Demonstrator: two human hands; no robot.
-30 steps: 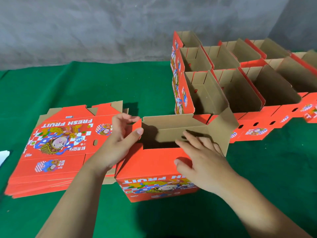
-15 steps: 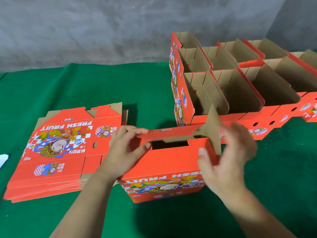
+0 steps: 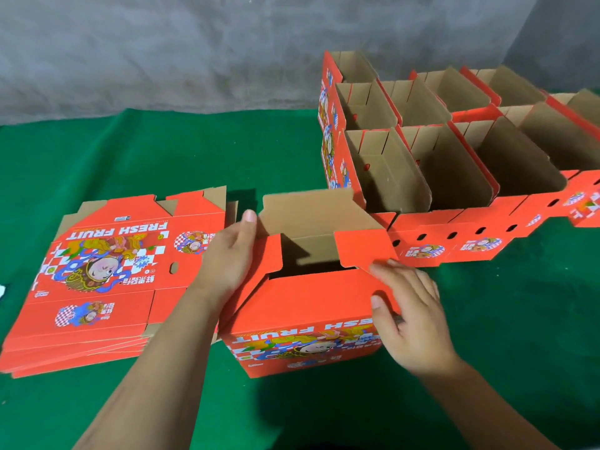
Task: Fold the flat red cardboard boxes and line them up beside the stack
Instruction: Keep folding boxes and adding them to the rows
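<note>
The red box (image 3: 308, 306) sits at lower centre of the frame on the green surface (image 3: 503, 336), part-folded, top open. I see my right hand (image 3: 412, 316) gripping its right corner, thumb on the front panel, fingers behind the red side flap (image 3: 363, 251). My left hand (image 3: 227, 258) lies flat and relaxed against the left end, thumb touching the raised brown flap (image 3: 311, 212). At left lies the stack of flat boxes (image 3: 107, 280). In the upper right stand the folded boxes (image 3: 454, 157), in rows against the grey wall (image 3: 162, 50).
</note>
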